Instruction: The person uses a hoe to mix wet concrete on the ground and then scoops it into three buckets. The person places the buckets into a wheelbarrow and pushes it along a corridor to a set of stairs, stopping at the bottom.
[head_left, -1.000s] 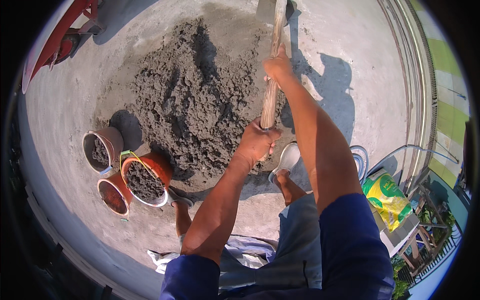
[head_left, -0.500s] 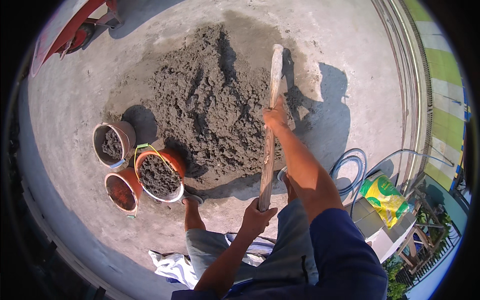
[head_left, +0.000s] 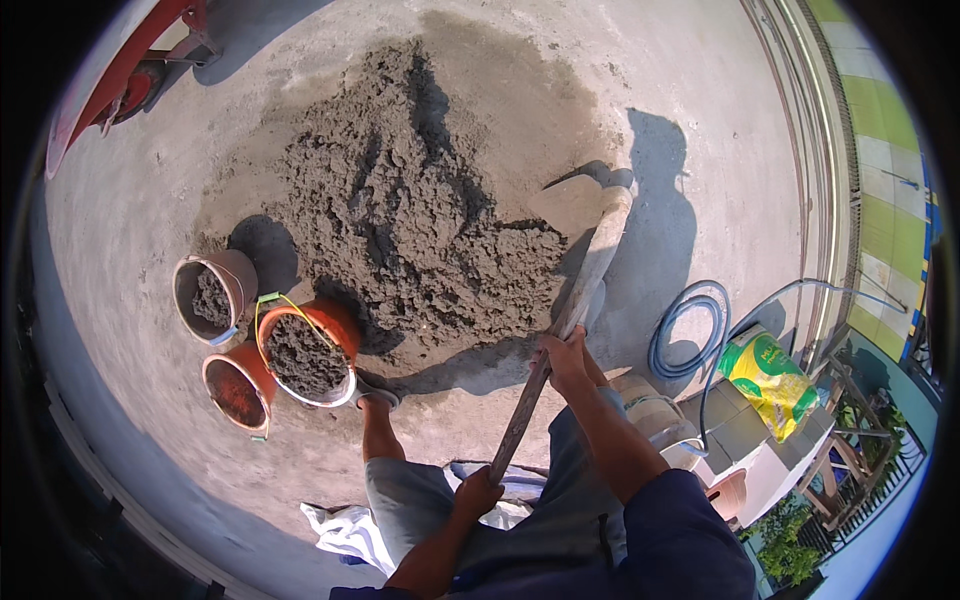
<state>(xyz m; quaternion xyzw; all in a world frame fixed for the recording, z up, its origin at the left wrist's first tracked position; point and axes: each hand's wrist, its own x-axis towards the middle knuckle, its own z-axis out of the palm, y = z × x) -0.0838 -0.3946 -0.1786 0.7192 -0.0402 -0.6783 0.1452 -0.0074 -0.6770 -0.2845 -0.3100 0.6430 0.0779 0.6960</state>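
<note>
Right hand point(head_left: 563, 352) grips shovel point(head_left: 560, 330); yellow-green sack point(head_left: 770, 384) lies right.

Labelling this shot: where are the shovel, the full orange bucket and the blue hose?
shovel point(head_left: 578, 205), head view, on its blade.
full orange bucket point(head_left: 338, 322), head view, on its side wall.
blue hose point(head_left: 668, 330), head view, on the coil's left side.

One package shows: a plastic sack point(head_left: 768, 383) lying at the right of the view, on the low pale ledge point(head_left: 745, 440) beside the concrete ground. It is a soft, pillow-shaped bag, bulging in the middle and tilted so that its length runs from upper left to lower right. Its colours are bright yellow and green, with a darker green rounded patch near its upper end and some small printed marks. A coiled blue hose point(head_left: 684, 330) lies just beside it, to its left. No signs or screens appear.
</note>
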